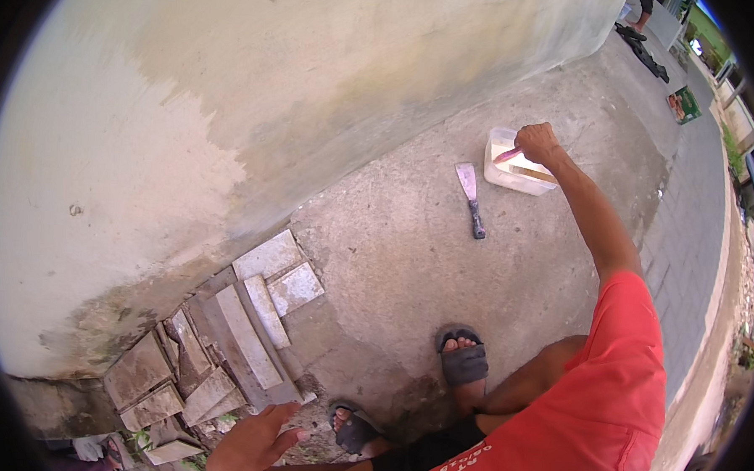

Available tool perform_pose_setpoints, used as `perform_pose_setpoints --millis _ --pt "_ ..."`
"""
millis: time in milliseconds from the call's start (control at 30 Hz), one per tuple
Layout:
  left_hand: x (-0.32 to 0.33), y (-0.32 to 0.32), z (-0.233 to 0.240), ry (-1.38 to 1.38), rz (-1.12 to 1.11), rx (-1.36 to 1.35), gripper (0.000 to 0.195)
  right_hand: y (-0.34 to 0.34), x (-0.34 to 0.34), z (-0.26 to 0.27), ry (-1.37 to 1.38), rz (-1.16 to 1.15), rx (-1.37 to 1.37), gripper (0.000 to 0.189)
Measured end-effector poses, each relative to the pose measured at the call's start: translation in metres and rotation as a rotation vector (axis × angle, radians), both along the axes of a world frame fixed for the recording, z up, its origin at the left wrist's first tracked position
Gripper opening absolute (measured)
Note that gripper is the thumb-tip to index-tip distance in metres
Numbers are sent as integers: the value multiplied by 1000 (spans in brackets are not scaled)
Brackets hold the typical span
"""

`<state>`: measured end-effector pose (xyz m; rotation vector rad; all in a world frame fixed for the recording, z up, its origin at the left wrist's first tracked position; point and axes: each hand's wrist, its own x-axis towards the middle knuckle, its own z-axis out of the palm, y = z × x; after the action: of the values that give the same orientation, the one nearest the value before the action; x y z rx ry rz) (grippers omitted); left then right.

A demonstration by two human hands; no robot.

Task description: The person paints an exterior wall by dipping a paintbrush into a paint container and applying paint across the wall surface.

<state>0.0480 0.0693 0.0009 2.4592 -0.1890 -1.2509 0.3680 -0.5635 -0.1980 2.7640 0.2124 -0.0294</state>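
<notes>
My right hand (pixel 537 143) grips the reddish handle of a tool, seemingly a paintbrush (pixel 508 155), over a translucent plastic tub (pixel 519 183). Its working end is hard to make out against the pale, paint-like liquid. A brown strip (pixel 532 173) lies across the tub's near side. To the tub's left, a putty knife (pixel 472 202) rests on the concrete, its blade smeared pinkish white and its handle dark. At the bottom, my left hand (pixel 251 441) holds nothing, thumb and fingers apart, near the stacked tile pieces (pixel 249 334).
A plastered wall (pixel 185 139) rises on the left, with pale and yellowish damp-looking patches. More broken tiles (pixel 141 370) lean along its foot. My sandalled feet (pixel 463 362) stand on the concrete. At the far right are a green box (pixel 684 105) and another person's leg (pixel 643 18).
</notes>
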Motion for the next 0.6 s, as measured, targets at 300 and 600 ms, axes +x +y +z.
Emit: perform_pose_setpoints --millis 300,600 --pt "2 5 0 -6 -56 -15 50 8 -44 27 -113 53 -49 17" --pt "-6 -2 10 -72 -54 5 48 -26 -80 18 -118 -171 316 28"
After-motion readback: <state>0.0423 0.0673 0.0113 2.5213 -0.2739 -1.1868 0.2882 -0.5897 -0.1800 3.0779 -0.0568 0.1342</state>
